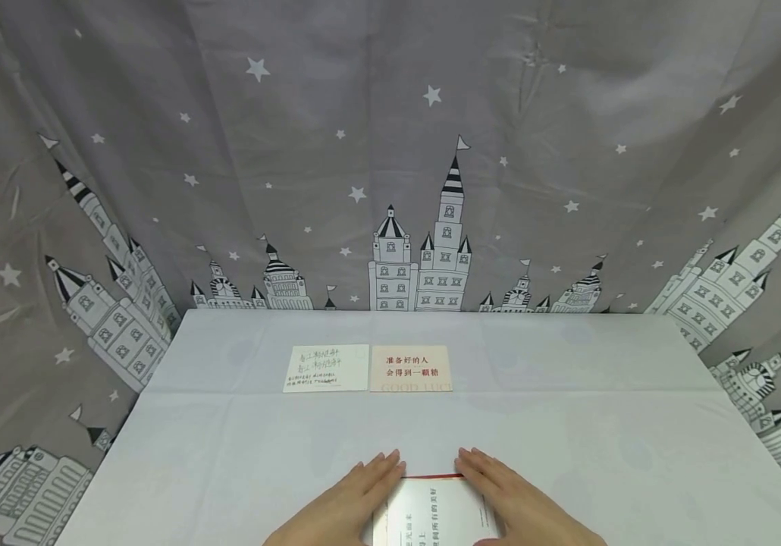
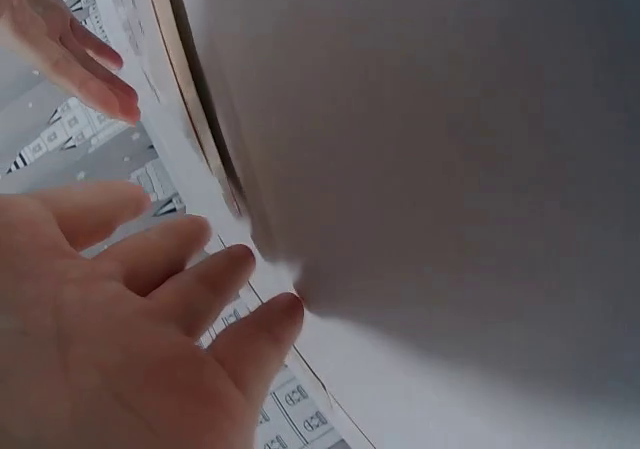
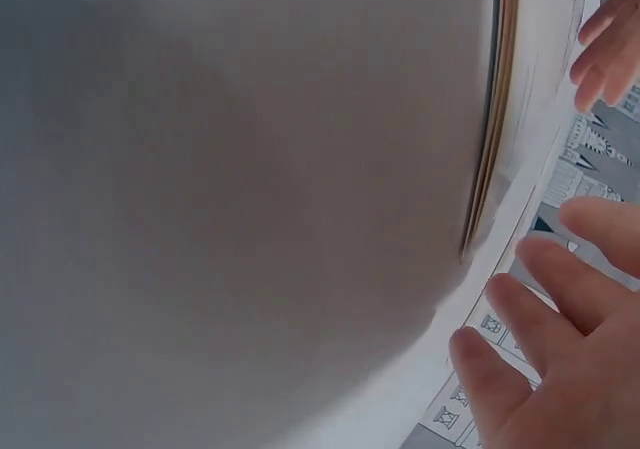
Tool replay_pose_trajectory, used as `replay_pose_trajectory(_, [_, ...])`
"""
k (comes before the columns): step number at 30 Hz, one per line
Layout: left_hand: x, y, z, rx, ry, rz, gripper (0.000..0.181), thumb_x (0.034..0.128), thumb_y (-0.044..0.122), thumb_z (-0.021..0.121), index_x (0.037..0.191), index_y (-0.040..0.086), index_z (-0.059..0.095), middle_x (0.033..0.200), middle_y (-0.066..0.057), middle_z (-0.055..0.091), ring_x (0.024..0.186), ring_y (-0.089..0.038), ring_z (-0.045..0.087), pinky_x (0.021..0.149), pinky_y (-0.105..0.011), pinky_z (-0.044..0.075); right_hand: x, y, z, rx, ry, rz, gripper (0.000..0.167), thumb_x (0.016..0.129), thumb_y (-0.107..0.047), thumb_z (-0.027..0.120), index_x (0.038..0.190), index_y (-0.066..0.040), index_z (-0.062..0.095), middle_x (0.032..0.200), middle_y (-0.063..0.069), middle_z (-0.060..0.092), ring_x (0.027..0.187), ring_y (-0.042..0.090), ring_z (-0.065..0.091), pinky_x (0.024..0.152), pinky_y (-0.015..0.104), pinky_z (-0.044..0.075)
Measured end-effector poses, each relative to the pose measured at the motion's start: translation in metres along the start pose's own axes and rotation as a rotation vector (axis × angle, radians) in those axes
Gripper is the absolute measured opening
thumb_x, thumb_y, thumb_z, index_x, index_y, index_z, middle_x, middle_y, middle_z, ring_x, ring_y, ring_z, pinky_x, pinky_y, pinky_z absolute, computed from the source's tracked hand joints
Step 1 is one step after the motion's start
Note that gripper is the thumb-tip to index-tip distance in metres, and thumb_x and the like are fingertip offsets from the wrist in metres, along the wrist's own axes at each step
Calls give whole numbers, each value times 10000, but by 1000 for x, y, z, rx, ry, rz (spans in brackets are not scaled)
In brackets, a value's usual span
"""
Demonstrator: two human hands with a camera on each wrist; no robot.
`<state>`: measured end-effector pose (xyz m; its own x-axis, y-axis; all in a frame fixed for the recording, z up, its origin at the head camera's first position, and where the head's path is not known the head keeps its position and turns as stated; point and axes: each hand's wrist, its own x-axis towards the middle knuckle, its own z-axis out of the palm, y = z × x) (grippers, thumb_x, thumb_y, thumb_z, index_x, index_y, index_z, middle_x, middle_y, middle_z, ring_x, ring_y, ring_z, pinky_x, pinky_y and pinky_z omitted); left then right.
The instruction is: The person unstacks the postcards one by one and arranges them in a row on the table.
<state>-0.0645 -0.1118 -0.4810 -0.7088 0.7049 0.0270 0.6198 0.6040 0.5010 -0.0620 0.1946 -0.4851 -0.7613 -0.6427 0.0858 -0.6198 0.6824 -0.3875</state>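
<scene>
A stack of cards or thin booklet with printed characters and a red strip along its far edge lies at the front edge of the head view, between both hands. My left hand is at its left side and my right hand at its right, fingers extended toward the far corners. Both wrist views show the stack's thin edge above the white surface, with the fingers of the left hand and right hand spread and relaxed. Whether the fingertips touch the stack cannot be told.
Two cards lie side by side farther back on the white table: a white one with handwriting and a cream one with red characters. A grey curtain printed with castles and stars hangs behind and at both sides.
</scene>
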Motion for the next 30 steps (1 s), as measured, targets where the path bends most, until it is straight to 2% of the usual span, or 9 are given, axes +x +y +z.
replay_pose_trajectory(4, [-1,3,6,67,4,54,993,808,745,488,1490,47,307,1508,-143,331,1367,-333,321,1055,-520,339,-7,-2,10,-28,15,-13,987,752,-743,576,1476,-104,371,1511,56,345,1346,244,368,950,424,476])
replay_pose_trajectory(11, [-3,5,11,48,-8,60,904,863,698,453,1493,65,313,1503,-144,337,1368,-359,306,1047,-566,318,-15,-2,25,-112,107,-107,875,814,-666,580,1466,-115,388,1457,104,407,1293,264,417,886,398,507])
replay_pose_trajectory(19, [-3,13,12,110,2,11,906,843,747,410,1482,108,348,1465,-71,397,1340,-279,369,1066,-494,334,-15,-5,25,-102,66,-91,844,838,-655,554,1459,-107,394,1431,109,437,1262,273,444,882,397,510])
replay_pose_trajectory(30, [-5,15,11,108,28,36,918,820,752,452,1491,136,332,1450,-46,402,1294,-228,409,1016,-426,411,-15,-8,23,-151,103,-134,832,832,-662,557,1417,-80,449,1382,86,481,1216,227,481,889,367,506])
